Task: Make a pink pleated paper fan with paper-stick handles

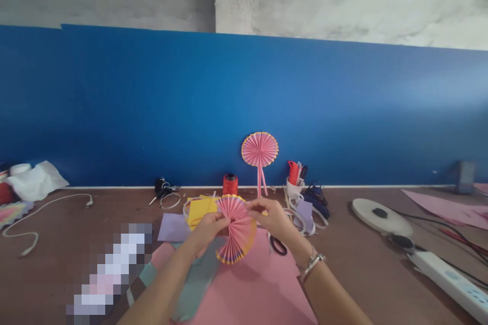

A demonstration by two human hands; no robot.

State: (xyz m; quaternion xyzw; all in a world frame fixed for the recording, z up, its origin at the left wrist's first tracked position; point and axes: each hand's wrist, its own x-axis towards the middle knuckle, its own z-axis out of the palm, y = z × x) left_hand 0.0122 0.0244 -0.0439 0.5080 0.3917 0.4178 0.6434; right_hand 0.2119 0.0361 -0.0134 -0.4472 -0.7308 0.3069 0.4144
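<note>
A pleated pink paper fan [242,228] with a yellow edge is spread between my two hands, above sheets of pink paper [247,289]. My left hand [209,231] pinches it near the centre, where the folds meet. At its upper right edge, my right hand [269,213] has its fingers closed on the rim. Behind them a finished-looking round pink fan [260,149] on a pink stick leans upright against the blue panel. Scissors with dark handles [278,245] lie partly hidden under my right wrist.
Around the hands are yellow paper [202,210], purple paper [171,227], a red thread spool [230,184], a white cup of pens [295,185] and rolls of white tape [297,221]. Keys [163,190] lie left. A power strip [453,284] and a white disc [381,217] sit right.
</note>
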